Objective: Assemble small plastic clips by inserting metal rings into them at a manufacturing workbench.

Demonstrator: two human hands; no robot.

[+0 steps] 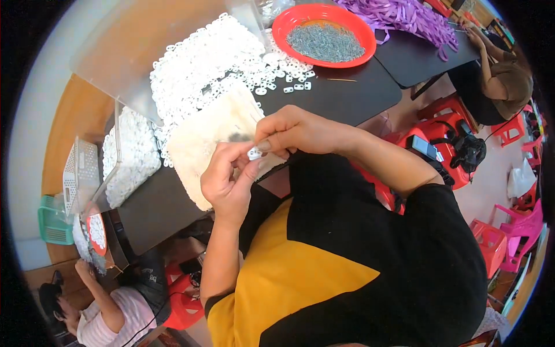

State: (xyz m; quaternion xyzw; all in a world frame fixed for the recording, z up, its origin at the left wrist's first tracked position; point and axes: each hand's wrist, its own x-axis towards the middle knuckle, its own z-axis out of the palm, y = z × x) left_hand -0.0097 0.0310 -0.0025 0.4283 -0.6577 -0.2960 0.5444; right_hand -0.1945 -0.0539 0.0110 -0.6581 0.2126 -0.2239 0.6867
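A small white plastic piece (254, 154) with holes is pinched between the thumb and fingers of my left hand (226, 173). Against its upper edge, my right hand (292, 132) has thumb and forefinger pressed together; whatever they hold is hidden or too small to make out. Both hands meet above a cream cloth (196, 144) with a dark smudge, spread over the near table edge. Beyond the cloth lies a large heap of similar white plastic pieces (211, 55), several of them scattered loose at its right side.
A red plate (367, 43) of small metal pins stands beyond the heap, near a thin stick (341, 79). Purple ribbons (399, 14) lie at the far right. A bin of white pieces (133, 153) stands left. Two other people work nearby, among red stools (451, 150).
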